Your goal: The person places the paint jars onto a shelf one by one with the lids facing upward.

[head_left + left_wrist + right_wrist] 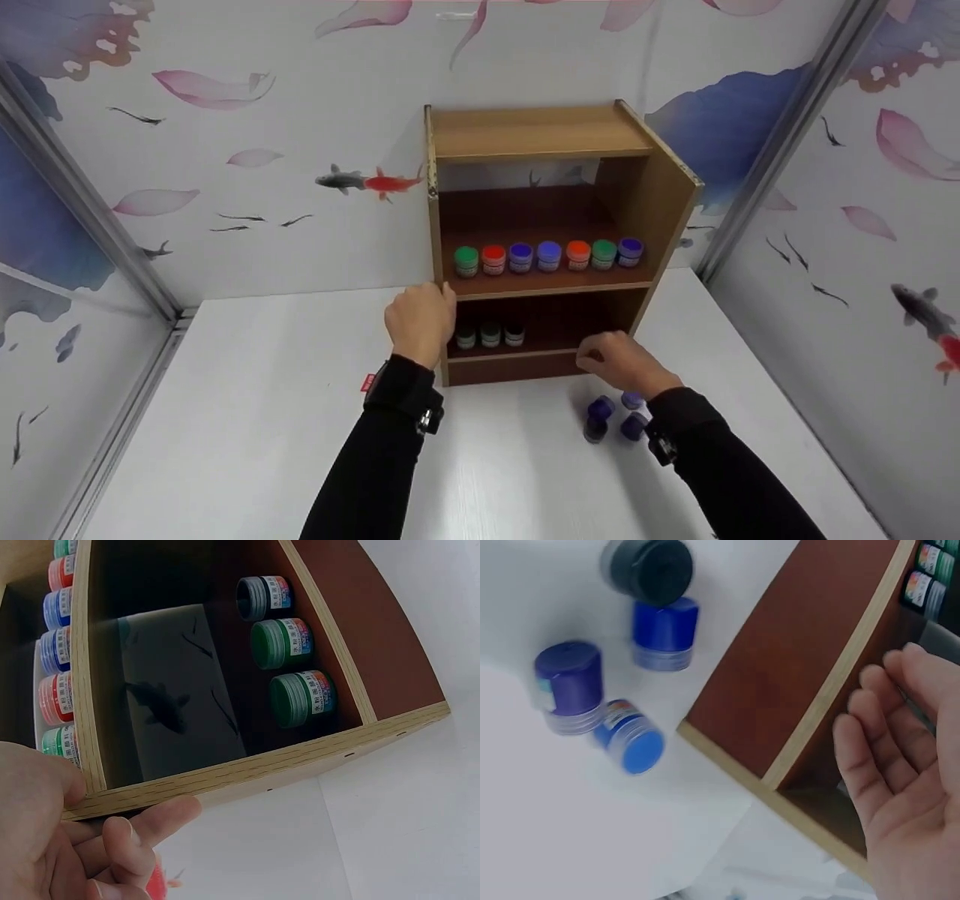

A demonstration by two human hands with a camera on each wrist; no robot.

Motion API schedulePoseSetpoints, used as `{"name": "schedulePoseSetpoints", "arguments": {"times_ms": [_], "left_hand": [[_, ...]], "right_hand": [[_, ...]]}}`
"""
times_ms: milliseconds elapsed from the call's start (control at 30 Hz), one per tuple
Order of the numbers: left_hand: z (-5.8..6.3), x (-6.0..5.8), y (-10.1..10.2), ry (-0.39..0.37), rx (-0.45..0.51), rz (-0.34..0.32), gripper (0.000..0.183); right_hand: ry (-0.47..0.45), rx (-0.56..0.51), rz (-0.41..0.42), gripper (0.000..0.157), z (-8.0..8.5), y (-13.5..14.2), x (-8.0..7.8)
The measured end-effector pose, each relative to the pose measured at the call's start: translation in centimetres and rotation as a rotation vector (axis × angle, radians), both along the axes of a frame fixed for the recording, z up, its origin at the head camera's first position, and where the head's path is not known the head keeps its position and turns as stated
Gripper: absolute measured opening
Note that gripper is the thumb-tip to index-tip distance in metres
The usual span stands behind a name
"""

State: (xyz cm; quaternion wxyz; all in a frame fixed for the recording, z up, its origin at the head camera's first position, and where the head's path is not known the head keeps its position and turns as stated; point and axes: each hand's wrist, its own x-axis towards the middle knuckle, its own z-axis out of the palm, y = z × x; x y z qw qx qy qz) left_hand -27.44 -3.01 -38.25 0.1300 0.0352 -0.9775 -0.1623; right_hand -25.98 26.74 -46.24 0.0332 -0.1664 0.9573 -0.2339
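Note:
A small wooden shelf unit (pixel 540 290) stands on the white table. My left hand (pixel 421 319) grips the front edge of its left side panel, thumb on the inner side and fingers outside, as the left wrist view (pixel 45 832) shows. My right hand (pixel 626 364) is before the lower compartment near its right end, fingers loosely bent and nothing in them. Three paint jars (pixel 490 335), two green and one dark, stand at the left of that compartment. On the table below my right hand lie several blue, purple and dark paint jars (pixel 570 682), one of them tipped over.
A row of several green, red, orange and blue paint jars (pixel 549 256) stands on the upper shelf. Patterned wall panels (pixel 262 150) enclose the table (pixel 247 420) at the back and sides. A small red tag (pixel 368 382) lies left of the unit.

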Motion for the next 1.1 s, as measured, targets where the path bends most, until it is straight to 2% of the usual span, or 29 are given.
{"name": "schedulePoseSetpoints", "arguments": {"times_ms": [167,433,667,867,1100], "left_hand": [[0.0,0.1,-0.2,-0.002,-0.003,0.002,0.050],[-0.1,0.2,-0.1,0.070,-0.005,-0.011,0.050],[0.1,0.2,0.1,0.054,-0.004,-0.012,0.049],[0.0,0.2,0.1,0.071,-0.002,-0.020,0.050],[-0.1,0.3,0.1,0.077,-0.003,-0.010,0.051]], "right_hand": [[-0.057,0.015,0.010,0.009,-0.4,0.8,0.3],[-0.127,0.049,0.006,0.006,-1.1,1.1,1.2],[-0.216,0.082,-0.017,0.010,-2.1,1.1,2.1],[-0.211,0.151,-0.019,0.012,-3.0,0.8,2.8],[-0.121,0.233,0.071,0.021,-4.3,0.3,3.7]]}}
